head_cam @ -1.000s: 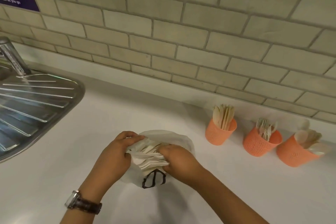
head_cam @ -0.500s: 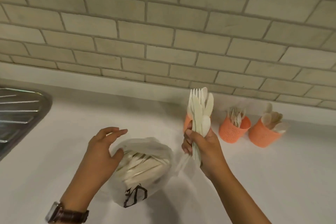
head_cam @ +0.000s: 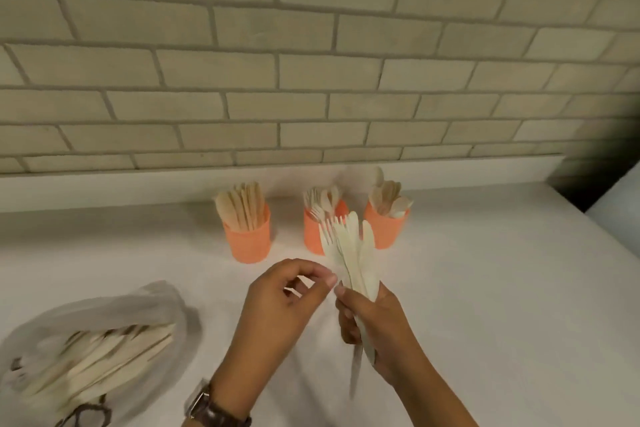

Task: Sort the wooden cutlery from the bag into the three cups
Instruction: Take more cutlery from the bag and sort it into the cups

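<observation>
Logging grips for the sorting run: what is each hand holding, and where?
Right hand grips a bunch of wooden cutlery by the handles. Left hand holds nothing.

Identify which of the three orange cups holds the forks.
The middle cup: fork tines show above its rim, while the left cup holds flat knives and the right cup holds spoons.

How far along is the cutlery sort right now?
Partly done. All three cups already hold pieces: left cup knives, middle cup forks, right cup spoons. In hand: the right hand grips a mixed bunch; the left hand reaches for it. Left: the bag holds plenty more.
</observation>
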Demonstrator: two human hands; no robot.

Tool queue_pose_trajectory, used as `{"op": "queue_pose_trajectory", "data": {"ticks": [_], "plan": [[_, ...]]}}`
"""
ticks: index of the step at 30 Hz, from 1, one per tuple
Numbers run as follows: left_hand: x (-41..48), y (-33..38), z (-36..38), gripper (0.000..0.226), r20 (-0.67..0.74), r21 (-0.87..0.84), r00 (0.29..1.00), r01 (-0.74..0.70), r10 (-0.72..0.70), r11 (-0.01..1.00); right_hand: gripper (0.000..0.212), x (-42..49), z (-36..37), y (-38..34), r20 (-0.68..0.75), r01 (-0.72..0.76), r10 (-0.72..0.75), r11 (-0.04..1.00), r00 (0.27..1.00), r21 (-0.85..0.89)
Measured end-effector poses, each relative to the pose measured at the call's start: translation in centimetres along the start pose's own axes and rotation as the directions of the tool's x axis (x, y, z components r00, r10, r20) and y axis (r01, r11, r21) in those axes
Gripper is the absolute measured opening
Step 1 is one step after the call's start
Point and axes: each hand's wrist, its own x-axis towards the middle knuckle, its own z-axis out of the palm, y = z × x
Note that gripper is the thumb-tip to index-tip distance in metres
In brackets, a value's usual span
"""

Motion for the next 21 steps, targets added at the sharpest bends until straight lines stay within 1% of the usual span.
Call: {"op": "queue_pose_trajectory", "data": {"ticks": [1,4,6,9,11,15,18,21], "plan": [[0.0,0.6,2.1,0.008,0.002,-0.01,1.0,0.026,-0.026,1.0,0.015,-0.2,-1.3,-0.3,-0.007,0.006,-0.006,1.0,1.0,-0.004],[0.1,1.8,7.6,0.02,-0.018,-0.025,0.995,0.095,-0.096,0.995,0.023,-0.7,-5.1,-0.9,-0.041,0.038,-0.04,0.998,0.998,-0.045],[0.1,2.6,10.8,0.021,-0.049,-0.015,0.992,0.114,-0.114,0.993,0.027,-0.7,-7.8,-1.3,-0.084,0.073,-0.085,0.988,0.993,-0.138],[0.4,3.5,14.4,0.019,-0.069,-0.052,0.986,0.151,-0.155,0.987,0.029,-0.7,-11.8,-2.1,-0.074,0.12,-0.142,0.963,0.987,-0.241],[0.5,4.1,16.2,0.017,-0.031,-0.116,0.98,0.193,-0.197,0.974,0.028,-1.0,-14.2,-2.6,-0.05,0.118,-0.131,0.97,0.99,-0.211],[0.9,5.4,18.3,0.018,0.054,-0.263,0.972,0.236,-0.23,0.935,0.023,-1.3,-17.7,-4.0,0.061,0.032,-0.033,0.999,0.998,0.015],[1.1,6.1,19.1,0.022,0.089,-0.286,0.965,0.261,-0.245,0.922,0.011,-1.1,-19.1,-4.7,0.1,0.004,-0.008,0.999,0.995,0.044],[1.5,7.1,19.4,0.009,0.096,-0.327,0.956,0.293,-0.277,0.898,0.02,-0.5,-19.9,-5.1,0.074,0.007,-0.012,0.997,0.997,0.072]]}}
